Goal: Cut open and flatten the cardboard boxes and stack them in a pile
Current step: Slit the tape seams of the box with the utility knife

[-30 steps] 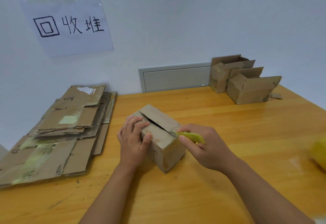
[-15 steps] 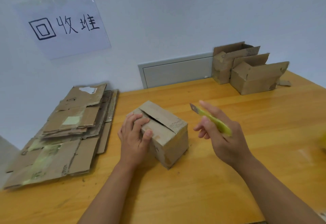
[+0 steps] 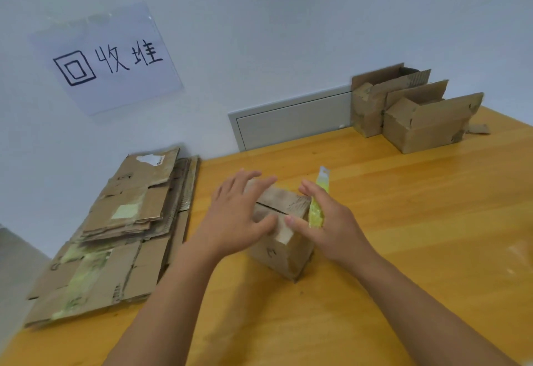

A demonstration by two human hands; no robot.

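Observation:
A small brown cardboard box (image 3: 284, 250) stands in the middle of the wooden table (image 3: 403, 236), its top seam slit open. My left hand (image 3: 239, 218) lies flat on the box's top left flap, fingers spread. My right hand (image 3: 326, 227) touches the top right flap with its fingertips while a yellow-green utility knife (image 3: 318, 201) sits tucked between its fingers, blade end pointing up and away. A pile of flattened cardboard (image 3: 115, 236) lies at the table's left edge.
Two opened cardboard boxes (image 3: 427, 123) stand against the wall at the back right, with a small cardboard scrap (image 3: 477, 128) beside them. A handwritten paper sign (image 3: 106, 60) hangs on the wall above the pile. A grey panel (image 3: 291, 120) is set into the wall.
My right hand, which had lifted the knife away from the slit seam, has come back down onto the box's right flap. My left hand has flattened on top. The view has moved closer.

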